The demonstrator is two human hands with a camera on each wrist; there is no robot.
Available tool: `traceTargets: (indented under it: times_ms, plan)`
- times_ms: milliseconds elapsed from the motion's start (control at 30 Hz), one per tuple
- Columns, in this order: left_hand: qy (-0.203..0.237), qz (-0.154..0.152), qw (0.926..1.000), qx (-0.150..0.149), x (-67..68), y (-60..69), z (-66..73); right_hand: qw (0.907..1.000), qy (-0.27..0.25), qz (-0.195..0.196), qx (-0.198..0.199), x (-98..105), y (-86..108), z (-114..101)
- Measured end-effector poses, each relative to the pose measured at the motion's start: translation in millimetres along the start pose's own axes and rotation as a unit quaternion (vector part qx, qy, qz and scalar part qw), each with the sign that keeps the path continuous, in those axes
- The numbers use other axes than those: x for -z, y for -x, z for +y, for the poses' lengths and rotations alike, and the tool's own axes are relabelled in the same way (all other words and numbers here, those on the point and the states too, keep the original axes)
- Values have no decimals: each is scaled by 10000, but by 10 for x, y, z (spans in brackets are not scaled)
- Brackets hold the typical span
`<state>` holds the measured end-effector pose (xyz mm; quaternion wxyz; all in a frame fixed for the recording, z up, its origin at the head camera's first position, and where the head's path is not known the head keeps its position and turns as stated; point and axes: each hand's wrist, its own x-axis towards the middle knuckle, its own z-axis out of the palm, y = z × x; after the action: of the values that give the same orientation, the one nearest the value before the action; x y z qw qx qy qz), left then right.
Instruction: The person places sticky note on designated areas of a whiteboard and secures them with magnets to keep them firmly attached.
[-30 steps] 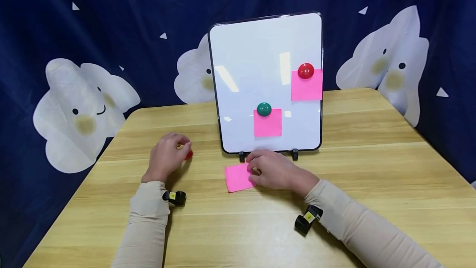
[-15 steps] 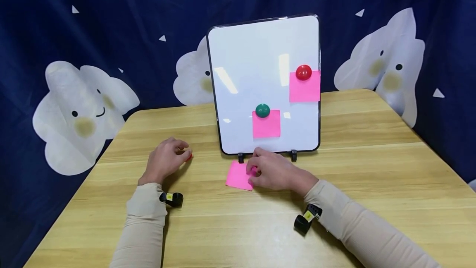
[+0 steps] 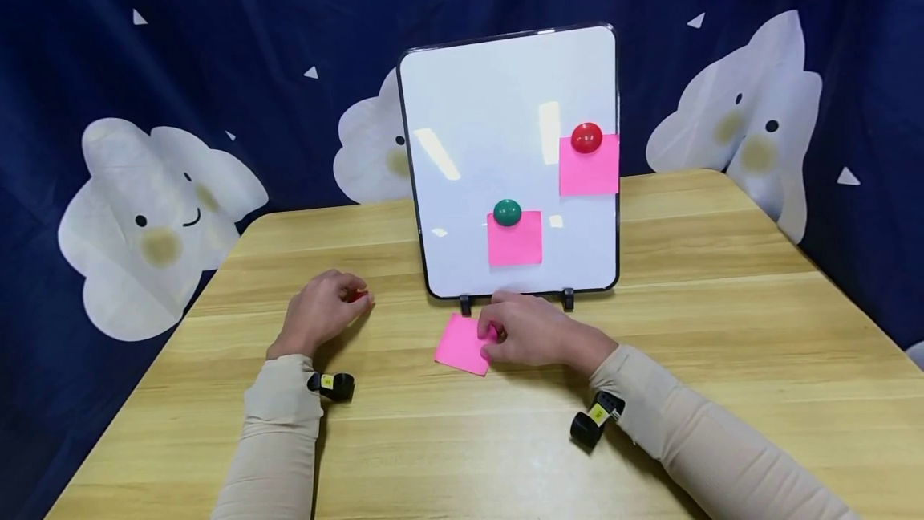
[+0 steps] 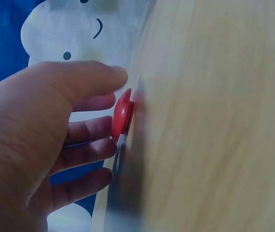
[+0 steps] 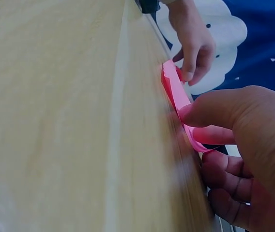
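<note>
My right hand (image 3: 530,329) pinches a pink sticky note (image 3: 459,345) between thumb and index finger at its right side, just above the table. In the right wrist view, the note (image 5: 177,94) is seen nearly edge-on and bends near the fingertips. Off to the left, my left hand (image 3: 321,310) rests about a red round magnet (image 3: 356,295) on the table. Seen from the left wrist, the magnet (image 4: 122,115) lies by the fingertips, while the thumb (image 4: 99,77) appears apart from it. That hand partly hides the magnet in the head view.
A whiteboard (image 3: 476,119) stands tilted on black feet (image 3: 568,299) behind the right hand. It bears two more pink notes, one under a green magnet (image 3: 508,213), the other under a red magnet (image 3: 587,137). A blue cloud-patterned curtain (image 3: 289,6) hangs behind the wooden table (image 3: 722,327).
The pinched note has turned in the right hand, its left edge now slanting. My left hand has shifted slightly, so its red magnet shows between thumb and fingers instead of beyond the thumb.
</note>
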<state>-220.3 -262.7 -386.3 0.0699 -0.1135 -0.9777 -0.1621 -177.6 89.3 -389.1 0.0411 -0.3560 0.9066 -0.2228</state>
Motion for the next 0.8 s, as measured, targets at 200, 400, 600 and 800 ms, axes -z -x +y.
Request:
traceTargets:
  times_ms: [200, 400, 600, 800]
  plan:
    - [6, -37, 10000, -2, -11, 7, 10, 10000, 20, -41, -7, -2, -1, 3]
    - [48, -28, 10000, -53, -10, 2, 13, 9999, -105, -38, -15, 13, 5, -3]
    - [142, -216, 9996, -83, 4, 3, -18, 9996, -270, -54, 52, 21, 9, 6]
    - [192, -334, 9992, -106, 14, 1, -42, 9994, -291, -39, 192, 17, 3, 22]
